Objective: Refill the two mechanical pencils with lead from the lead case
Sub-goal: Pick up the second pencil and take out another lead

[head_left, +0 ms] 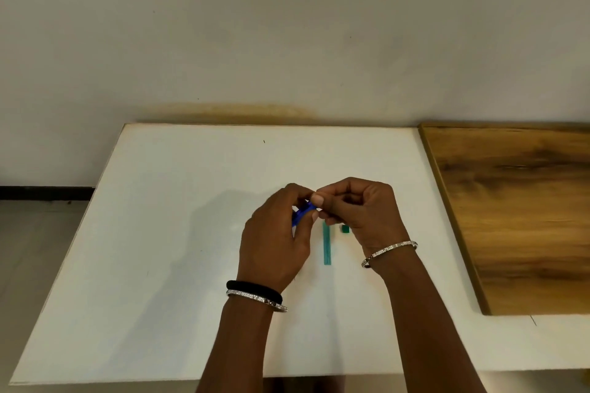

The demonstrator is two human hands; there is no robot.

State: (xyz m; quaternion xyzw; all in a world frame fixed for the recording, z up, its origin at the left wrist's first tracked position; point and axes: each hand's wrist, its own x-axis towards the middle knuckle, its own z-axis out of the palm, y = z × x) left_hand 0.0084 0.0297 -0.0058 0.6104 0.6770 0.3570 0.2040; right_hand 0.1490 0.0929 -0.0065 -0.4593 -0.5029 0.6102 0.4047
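Nearest the viewer, a green pencil lies on the white table, long axis running toward the far wall; which end is the tip cannot be told. A small green cap sits just beside it. Above these, the left hand is closed around a blue pencil, while the right hand pinches at its upper end. Judged light, rigid and smooth; grip the barrel. Lead is brittle. The lead case is not identifiable.
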